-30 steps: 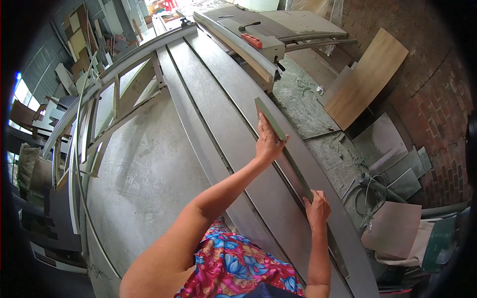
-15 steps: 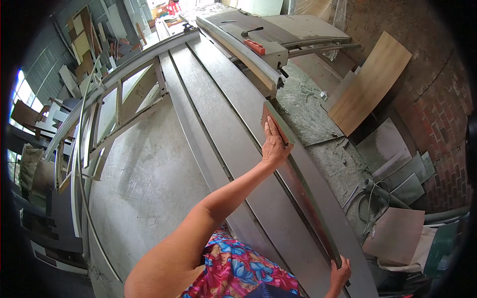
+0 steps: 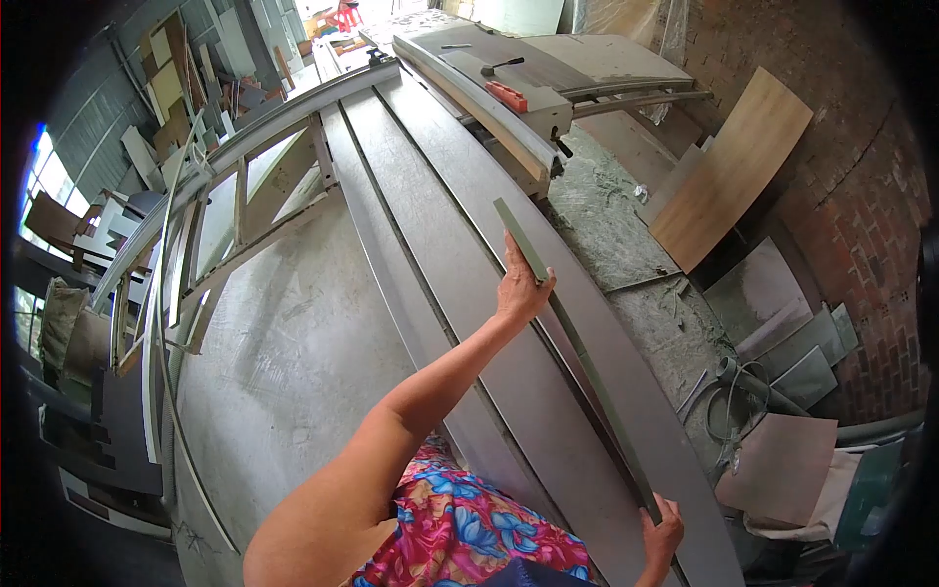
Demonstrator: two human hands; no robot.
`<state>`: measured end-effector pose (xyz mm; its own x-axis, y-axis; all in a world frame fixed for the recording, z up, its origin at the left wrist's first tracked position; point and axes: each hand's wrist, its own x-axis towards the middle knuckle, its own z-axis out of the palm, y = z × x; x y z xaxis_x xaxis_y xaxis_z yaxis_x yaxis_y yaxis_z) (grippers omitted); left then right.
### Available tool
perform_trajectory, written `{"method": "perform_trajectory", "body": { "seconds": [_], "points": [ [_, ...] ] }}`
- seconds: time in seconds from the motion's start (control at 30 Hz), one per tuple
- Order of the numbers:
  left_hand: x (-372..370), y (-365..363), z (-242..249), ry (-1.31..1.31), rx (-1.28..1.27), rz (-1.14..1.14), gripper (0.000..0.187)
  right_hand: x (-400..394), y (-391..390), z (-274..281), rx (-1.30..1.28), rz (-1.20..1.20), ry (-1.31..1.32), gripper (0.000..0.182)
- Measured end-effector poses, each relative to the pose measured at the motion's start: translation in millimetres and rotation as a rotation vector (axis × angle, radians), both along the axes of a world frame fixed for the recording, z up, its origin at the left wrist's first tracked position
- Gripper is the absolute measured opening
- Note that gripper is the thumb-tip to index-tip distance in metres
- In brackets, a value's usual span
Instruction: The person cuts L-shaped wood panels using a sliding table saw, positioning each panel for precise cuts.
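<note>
A long, narrow wooden board (image 3: 579, 354) with a greenish edge stands tilted on its edge over the grey grooved metal table (image 3: 430, 186). My left hand (image 3: 521, 286) grips it near its far end, thumb on the right side and fingers on the left. At the near end, my right hand (image 3: 663, 533) is wrapped around the board. The board's broad face is mostly hidden now; a thin reddish strip of it shows along the left of the edge.
At the table's far end runs a metal fence rail (image 3: 469, 98), with a red-orange tool (image 3: 507, 96) beside it. An open metal frame (image 3: 245, 210) stretches left. Loose panels, a brown board (image 3: 734, 166) and a coiled cable (image 3: 738, 406) lie along the right by the brick wall.
The board has moved left with both hands and turned more upright, so its green edge faces up and less of its reddish face shows. Both hands keep hold.
</note>
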<state>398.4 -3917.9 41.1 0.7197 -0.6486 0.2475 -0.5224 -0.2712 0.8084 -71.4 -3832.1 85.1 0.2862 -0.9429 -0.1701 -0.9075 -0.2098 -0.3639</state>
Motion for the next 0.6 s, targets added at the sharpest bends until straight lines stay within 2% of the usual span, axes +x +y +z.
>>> {"method": "perform_trajectory", "body": {
  "seconds": [0.13, 0.23, 0.6],
  "points": [
    [0.2, 1.9, 7.4, 0.016, 0.027, -0.002, 0.098, 5.3, 4.3, 1.1, -0.010, -0.041, 0.042, 0.036],
    [4.6, -2.7, 10.3, -0.041, 0.051, 0.013, 0.099, -0.5, 6.4, -11.8, -0.129, 0.018, 0.074, 0.035],
    [29.7, -15.0, 14.5, -0.038, 0.126, 0.031, 0.102, 24.5, 0.0, -16.4, -0.150, 0.017, 0.003, 0.031]
  ]
}}
